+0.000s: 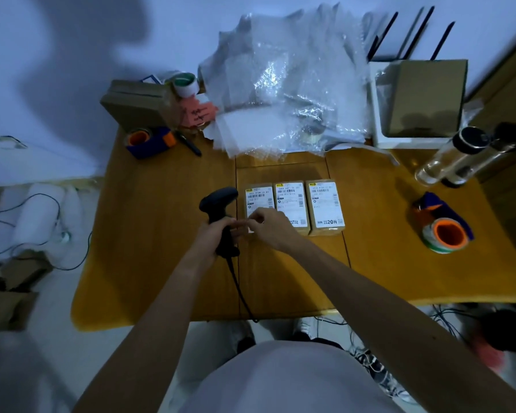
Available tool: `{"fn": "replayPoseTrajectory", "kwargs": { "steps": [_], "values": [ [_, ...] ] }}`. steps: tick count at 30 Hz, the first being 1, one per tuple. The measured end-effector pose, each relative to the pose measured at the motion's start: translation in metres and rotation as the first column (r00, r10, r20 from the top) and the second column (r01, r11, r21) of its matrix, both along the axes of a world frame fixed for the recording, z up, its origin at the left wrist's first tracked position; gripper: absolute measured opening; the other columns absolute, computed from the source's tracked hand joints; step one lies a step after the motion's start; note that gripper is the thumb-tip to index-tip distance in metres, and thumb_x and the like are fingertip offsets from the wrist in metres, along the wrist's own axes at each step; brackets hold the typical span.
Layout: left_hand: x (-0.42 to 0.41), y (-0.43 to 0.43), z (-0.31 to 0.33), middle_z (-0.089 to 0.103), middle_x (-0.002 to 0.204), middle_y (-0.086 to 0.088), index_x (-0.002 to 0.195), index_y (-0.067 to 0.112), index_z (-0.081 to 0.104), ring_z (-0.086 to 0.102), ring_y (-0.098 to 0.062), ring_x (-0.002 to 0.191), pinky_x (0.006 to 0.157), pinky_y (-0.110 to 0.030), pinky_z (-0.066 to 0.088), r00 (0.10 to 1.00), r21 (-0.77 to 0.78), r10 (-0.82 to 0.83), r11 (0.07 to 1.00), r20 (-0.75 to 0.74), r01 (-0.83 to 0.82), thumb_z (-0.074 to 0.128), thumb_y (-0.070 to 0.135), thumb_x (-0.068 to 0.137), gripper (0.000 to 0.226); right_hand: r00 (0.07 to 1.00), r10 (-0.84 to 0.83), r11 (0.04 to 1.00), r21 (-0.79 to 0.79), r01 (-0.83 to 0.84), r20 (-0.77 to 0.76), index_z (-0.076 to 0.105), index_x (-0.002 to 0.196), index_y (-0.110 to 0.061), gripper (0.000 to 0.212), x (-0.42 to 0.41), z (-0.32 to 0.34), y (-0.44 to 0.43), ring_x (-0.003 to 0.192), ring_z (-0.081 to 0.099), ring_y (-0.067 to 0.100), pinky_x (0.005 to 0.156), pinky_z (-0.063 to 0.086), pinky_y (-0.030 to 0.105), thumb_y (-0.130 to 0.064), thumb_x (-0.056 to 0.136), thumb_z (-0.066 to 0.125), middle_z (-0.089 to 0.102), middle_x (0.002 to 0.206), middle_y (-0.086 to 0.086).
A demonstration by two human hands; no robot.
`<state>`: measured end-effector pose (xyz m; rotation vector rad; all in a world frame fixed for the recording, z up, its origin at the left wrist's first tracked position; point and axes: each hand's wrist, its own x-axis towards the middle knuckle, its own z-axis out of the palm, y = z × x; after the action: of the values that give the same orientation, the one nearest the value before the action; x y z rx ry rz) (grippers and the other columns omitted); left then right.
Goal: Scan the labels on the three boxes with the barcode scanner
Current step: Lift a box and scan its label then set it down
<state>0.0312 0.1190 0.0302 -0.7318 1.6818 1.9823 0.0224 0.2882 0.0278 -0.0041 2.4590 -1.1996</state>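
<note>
Brown cardboard, three boxes in a row at frame centre: left box (259, 201), middle box (290, 204), right box (325, 207), each with one white label up. The left hand (213, 236) grips the one black barcode scanner (221, 216) just left of them; the right hand (270, 226), fingers pinched at the scanner, covers the left box's near end. That hand could block its label, and the trailing cable (240, 290) may snag.

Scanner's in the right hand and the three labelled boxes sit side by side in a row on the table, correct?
Not quite: the head view shows the barcode scanner gripped in the left hand, not the right. The right hand hovers over the nearest box. The three boxes do sit side by side.
</note>
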Motion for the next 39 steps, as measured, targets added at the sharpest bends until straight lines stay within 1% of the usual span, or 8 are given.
{"fn": "replayPoseTrajectory", "kwargs": {
  "steps": [4, 10, 16, 19, 23, 28, 33, 39],
  "values": [
    [0.003, 0.002, -0.003, 0.076, 0.109, -0.020, 0.113, 0.003, 0.062, 0.073, -0.030, 0.089, 0.081, -0.040, 0.057, 1.000, -0.024, 0.007, 1.000, -0.019, -0.007, 0.063, 0.012, 0.097, 0.018, 0.996, -0.090, 0.996, 0.006, 0.090, -0.013, 0.068, 0.116, -0.013, 0.024, -0.003, -0.006, 0.015, 0.100, 0.064, 0.017, 0.087, 0.053, 0.033, -0.026, 0.102, 0.055, 0.071, 0.113, 0.003],
    [0.001, 0.003, -0.010, 0.077, 0.100, -0.013, 0.122, 0.007, 0.059, 0.068, -0.019, 0.066, 0.067, -0.035, 0.056, 0.997, -0.070, 0.082, 0.994, -0.008, -0.082, 0.066, 0.011, 0.095, 0.028, 0.989, -0.149, 0.988, 0.050, 0.150, -0.009, 0.066, 0.123, -0.010, 0.027, -0.010, -0.014, 0.035, 0.109, 0.064, 0.022, 0.090, 0.053, 0.037, -0.023, 0.102, 0.054, 0.069, 0.123, 0.007],
    [-0.002, 0.002, -0.013, 0.073, 0.082, -0.009, 0.100, 0.003, 0.067, 0.060, -0.017, 0.055, 0.056, -0.032, 0.053, 0.988, -0.110, 0.145, 0.984, 0.049, -0.139, 0.068, 0.012, 0.093, 0.011, 0.985, -0.166, 0.978, 0.131, 0.161, 0.034, 0.060, 0.135, -0.011, 0.039, -0.017, -0.023, 0.048, 0.106, 0.068, 0.026, 0.093, 0.057, 0.047, -0.028, 0.100, 0.057, 0.069, 0.126, 0.011],
    [-0.005, 0.002, -0.016, 0.078, 0.095, -0.010, 0.111, 0.002, 0.064, 0.061, -0.018, 0.055, 0.054, -0.031, 0.054, 0.992, -0.128, 0.124, 0.984, 0.025, -0.120, 0.066, 0.013, 0.094, 0.021, 0.986, -0.155, 0.979, 0.143, 0.145, 0.059, 0.058, 0.136, -0.010, 0.041, -0.019, -0.026, 0.048, 0.105, 0.070, 0.027, 0.093, 0.058, 0.048, -0.028, 0.099, 0.060, 0.070, 0.126, 0.013],
    [-0.008, 0.006, -0.018, 0.076, 0.106, -0.014, 0.109, 0.007, 0.063, 0.065, -0.022, 0.064, 0.065, -0.037, 0.054, 0.997, -0.147, 0.073, 0.987, 0.004, -0.072, 0.065, 0.012, 0.094, 0.016, 0.982, -0.141, 0.986, 0.108, 0.129, 0.121, 0.061, 0.132, -0.008, 0.037, -0.021, -0.030, 0.045, 0.098, 0.072, 0.027, 0.088, 0.060, 0.048, -0.026, 0.099, 0.061, 0.072, 0.119, 0.013],
    [-0.019, 0.013, -0.019, 0.069, 0.080, -0.013, 0.121, 0.003, 0.059, 0.066, -0.020, 0.056, 0.053, -0.032, 0.051, 0.997, -0.220, 0.036, 0.975, 0.070, -0.020, 0.067, 0.012, 0.093, 0.031, 0.978, -0.146, 0.987, 0.087, 0.134, 0.147, 0.066, 0.123, -0.003, 0.031, -0.024, -0.031, 0.042, 0.079, 0.071, 0.027, 0.080, 0.060, 0.045, -0.021, 0.098, 0.059, 0.075, 0.105, 0.017],
    [-0.021, 0.014, -0.022, 0.070, 0.095, -0.020, 0.123, 0.006, 0.056, 0.064, -0.011, 0.043, 0.046, -0.024, 0.052, 0.996, -0.244, -0.035, 0.968, 0.078, 0.053, 0.063, 0.014, 0.097, 0.028, 0.971, -0.172, 0.984, 0.073, 0.162, 0.165, 0.071, 0.108, 0.000, 0.024, -0.025, -0.028, 0.037, 0.069, 0.070, 0.025, 0.074, 0.060, 0.043, -0.018, 0.098, 0.059, 0.077, 0.091, 0.017],
    [-0.019, 0.011, -0.023, 0.072, 0.084, -0.011, 0.120, 0.009, 0.056, 0.064, -0.014, 0.050, 0.051, -0.028, 0.054, 0.996, -0.273, -0.038, 0.960, 0.085, 0.061, 0.062, 0.016, 0.098, 0.023, 0.954, -0.208, 0.978, 0.012, 0.210, 0.216, 0.073, 0.101, 0.005, 0.026, -0.025, -0.025, 0.028, 0.066, 0.067, 0.023, 0.073, 0.058, 0.043, -0.017, 0.099, 0.059, 0.077, 0.087, 0.019]
  ]
}}
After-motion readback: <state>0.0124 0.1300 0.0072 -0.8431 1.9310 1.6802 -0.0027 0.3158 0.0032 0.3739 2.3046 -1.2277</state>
